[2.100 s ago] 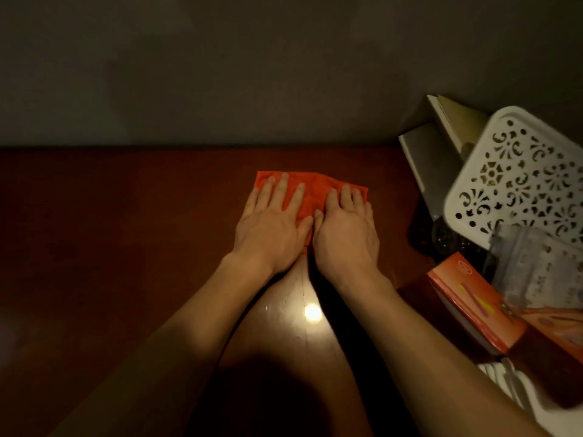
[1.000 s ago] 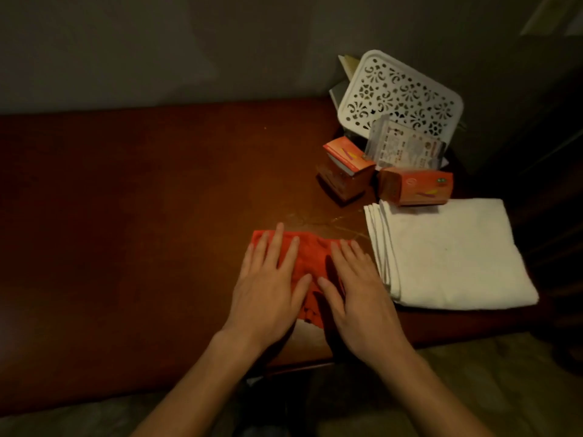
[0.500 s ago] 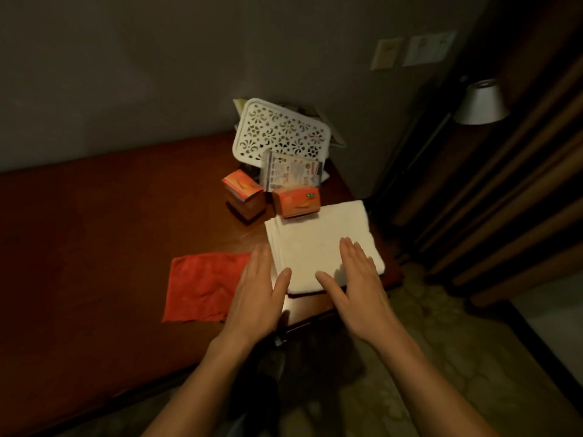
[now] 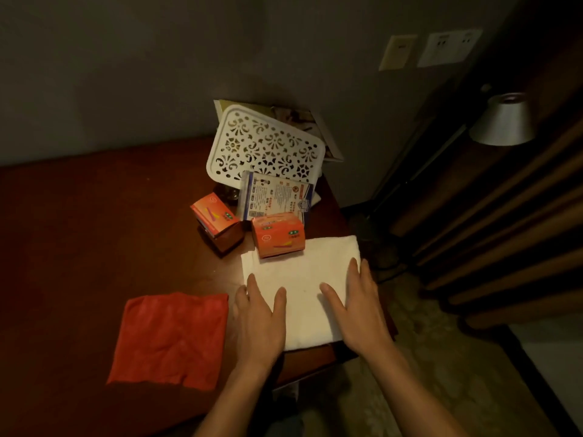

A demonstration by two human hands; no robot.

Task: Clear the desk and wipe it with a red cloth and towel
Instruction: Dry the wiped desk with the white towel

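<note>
A folded white towel (image 4: 303, 279) lies at the right end of the dark wooden desk (image 4: 94, 234). My left hand (image 4: 260, 323) rests flat on the towel's left edge, fingers straight. My right hand (image 4: 356, 307) lies flat on the towel's right part, thumb spread. A red cloth (image 4: 170, 339) lies spread on the desk to the left of my left hand, touched by neither hand.
Two orange boxes (image 4: 214, 216) (image 4: 278, 234) stand behind the towel, the right one on its far edge. A plastic-wrapped leaflet (image 4: 274, 197) and a white perforated tray (image 4: 265, 149) lean against the wall. A lamp (image 4: 503, 121) and curtains are at right.
Both hands left the red cloth and moved right onto the white towel. The red cloth now lies alone on the desk. My view swung to the right.
</note>
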